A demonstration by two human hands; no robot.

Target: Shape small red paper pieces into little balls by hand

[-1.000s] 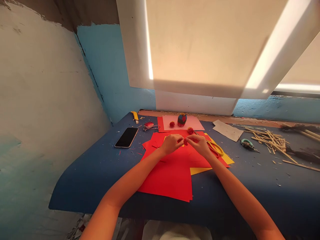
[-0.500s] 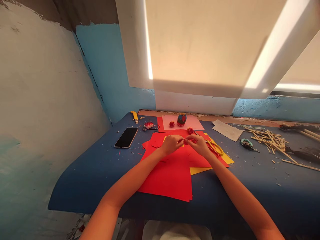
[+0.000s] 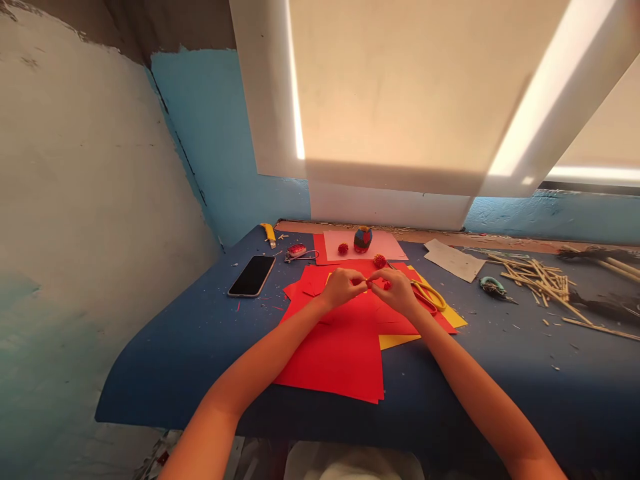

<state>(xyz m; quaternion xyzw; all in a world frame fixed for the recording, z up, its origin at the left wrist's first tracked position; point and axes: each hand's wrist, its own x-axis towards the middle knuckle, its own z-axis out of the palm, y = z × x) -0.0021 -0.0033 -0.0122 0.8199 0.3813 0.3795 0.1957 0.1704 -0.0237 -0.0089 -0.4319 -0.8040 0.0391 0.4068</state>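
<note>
My left hand (image 3: 344,287) and my right hand (image 3: 395,288) meet fingertip to fingertip above red paper sheets (image 3: 330,360). Both are closed in a pinch on a small red paper piece (image 3: 369,284), mostly hidden by the fingers. Just beyond the right hand sits a red and yellow ball (image 3: 379,261) of paper. A similar ball (image 3: 343,249) lies farther back, beside a small multicoloured pot (image 3: 363,239) on a pale pink sheet (image 3: 395,251). Yellow-handled scissors (image 3: 433,295) rest beside the right wrist, their blades partly covered.
On the blue tabletop (image 3: 190,360), a phone (image 3: 252,276), a yellow cutter (image 3: 269,233) and a red object with a wire loop (image 3: 297,251) lie left. To the right are a pale paper piece (image 3: 455,260), pliers (image 3: 494,287) and many thin sticks (image 3: 543,280).
My fingertips have shifted slightly around the small red piece, and less of it shows between them. Everything else stays in place.
</note>
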